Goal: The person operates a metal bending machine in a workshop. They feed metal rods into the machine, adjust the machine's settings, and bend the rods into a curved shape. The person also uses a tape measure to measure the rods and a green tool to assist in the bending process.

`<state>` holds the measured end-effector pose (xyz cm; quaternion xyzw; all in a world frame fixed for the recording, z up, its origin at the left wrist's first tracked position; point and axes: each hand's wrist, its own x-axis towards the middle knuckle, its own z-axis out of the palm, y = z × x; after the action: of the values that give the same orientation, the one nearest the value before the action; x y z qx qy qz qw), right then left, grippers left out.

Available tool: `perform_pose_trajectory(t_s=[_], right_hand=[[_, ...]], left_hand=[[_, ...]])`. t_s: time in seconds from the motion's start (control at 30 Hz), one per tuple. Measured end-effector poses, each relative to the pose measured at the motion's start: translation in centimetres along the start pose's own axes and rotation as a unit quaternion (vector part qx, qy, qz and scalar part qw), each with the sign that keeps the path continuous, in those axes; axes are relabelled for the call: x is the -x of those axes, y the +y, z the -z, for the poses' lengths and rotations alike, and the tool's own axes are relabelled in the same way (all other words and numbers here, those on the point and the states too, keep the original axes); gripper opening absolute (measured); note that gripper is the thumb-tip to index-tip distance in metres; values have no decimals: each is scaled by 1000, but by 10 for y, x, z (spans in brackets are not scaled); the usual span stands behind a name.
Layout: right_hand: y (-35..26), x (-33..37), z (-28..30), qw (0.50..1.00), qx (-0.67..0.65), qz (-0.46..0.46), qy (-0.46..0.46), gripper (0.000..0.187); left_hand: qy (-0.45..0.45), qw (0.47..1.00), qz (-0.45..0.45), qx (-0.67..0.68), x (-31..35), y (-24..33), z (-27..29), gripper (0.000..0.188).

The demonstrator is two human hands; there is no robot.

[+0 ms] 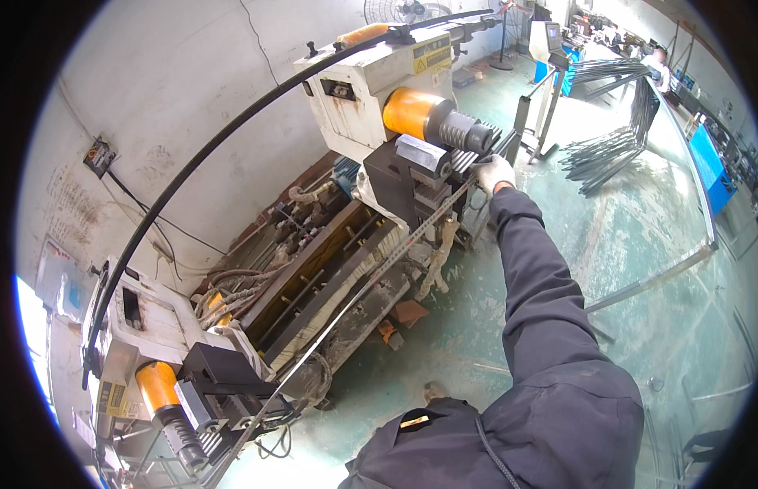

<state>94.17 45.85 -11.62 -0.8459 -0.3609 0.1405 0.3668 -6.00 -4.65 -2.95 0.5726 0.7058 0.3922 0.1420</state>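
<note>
My right arm, in a dark sleeve, reaches out to the far head of a two-ended machine. My right hand (495, 173), in a pale glove, is closed around the ends of several thin metal rods (464, 160) at the machine's dark clamp block (412, 171). Its fingertips are partly hidden. Just above the hand is an orange cylinder (412, 112) with a ribbed dark spindle (467, 132). A long thin strip (346, 306) runs from beside this hand down to the near head's clamp (224, 399). My left hand is out of view.
The near head carries another orange cylinder (156, 387). A black hose (208, 151) arches between the heads. Hoses and fittings (289, 232) lie behind the bed. At right, bundled dark rods (611, 155) hang by a metal frame (680, 265). Another person (658, 69) is far back.
</note>
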Motion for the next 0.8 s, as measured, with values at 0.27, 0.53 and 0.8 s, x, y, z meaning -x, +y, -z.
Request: perform_pose_trajectory(t_s=[0.27,0.53,0.8], right_hand=[[41,-4,6,862,-497,-82,-47,18],[31,-3,-5,988,-144,-40,22,53],[20,-32,-16,999,35,-30,8,51]], left_hand=[[26,962,-5,-272,13,43,-19,21],[61,972,-53,-222,4,49,-28,14],[30,963,-59,-261,4,38,-25,11]])
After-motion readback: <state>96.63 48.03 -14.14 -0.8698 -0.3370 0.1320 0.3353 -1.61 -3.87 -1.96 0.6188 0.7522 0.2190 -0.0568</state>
